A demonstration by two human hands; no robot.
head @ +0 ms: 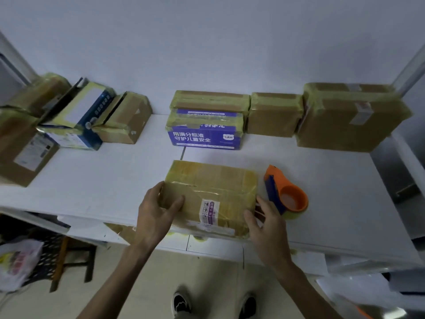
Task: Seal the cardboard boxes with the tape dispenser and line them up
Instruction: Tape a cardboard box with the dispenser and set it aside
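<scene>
Gripping, both hands: cardboard box point(211, 192), yellowish tape across top and edges, lying flat at the front edge of the white table point(115, 180). Left hand point(156, 210): fingers curled round the box's left end, thumb on top. Right hand point(264, 222): thumb and fingers clasping the right end. Tape dispenser point(285, 192): orange and blue, resting just beside the box's right side, untouched. Back row: purple printed box point(204, 137), small brown box point(273, 116), large brown box point(349, 118), all taped, side by side against the wall. Step judged: carrying the sealed box to the row. Advice: lift level, clear the tape dispenser, set it flush against a neighbour, front faces aligned.
</scene>
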